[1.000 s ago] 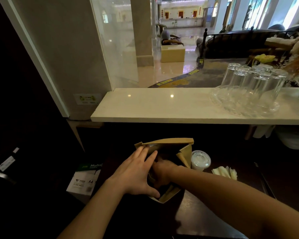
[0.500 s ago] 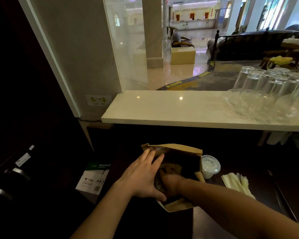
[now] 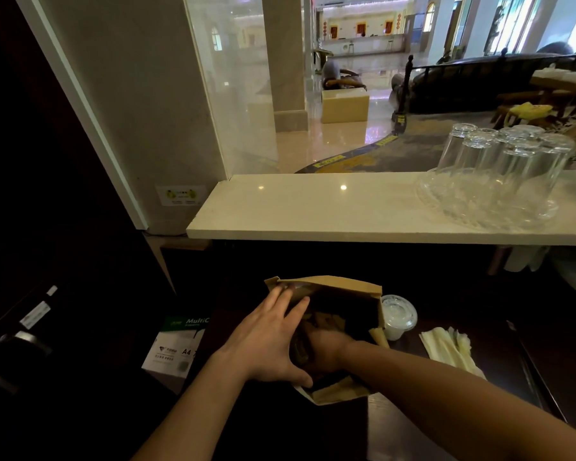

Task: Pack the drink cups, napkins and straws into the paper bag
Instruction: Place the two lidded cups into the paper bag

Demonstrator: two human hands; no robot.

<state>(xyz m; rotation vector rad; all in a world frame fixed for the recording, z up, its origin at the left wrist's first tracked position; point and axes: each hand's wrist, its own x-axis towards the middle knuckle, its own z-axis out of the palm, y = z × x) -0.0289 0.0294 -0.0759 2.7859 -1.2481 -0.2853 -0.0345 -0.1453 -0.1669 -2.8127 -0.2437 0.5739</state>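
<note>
1. Left hand (image 3: 270, 341) lies flat against the left wall of the paper bag (image 3: 330, 284), fingers spread, thumb hooked over the near rim; it braces the mouth open, as it did a second ago.
2. Right hand (image 3: 323, 352) is sunk inside the bag, just right of the left hand. Its grip is hidden in the dark interior (cannot tell whether spread or pinching anything).
3. Change over the last second: the right hand has gone a little deeper and the bag mouth now stands wider and squarer. Most of the apparent shift is the head camera moving.
4. My reading: something is being seated at the bottom, or the base is being squared; the contents are too dark to name.
5. Still outside, on the dark desk (image 3: 413, 434): a lidded drink cup (image 3: 398, 316) touching the bag's right wall, and napkins (image 3: 446, 351) further right of the right forearm. No straws made out.
6. So packing looks early; the cup beside the bag seems the likely next item.
</note>
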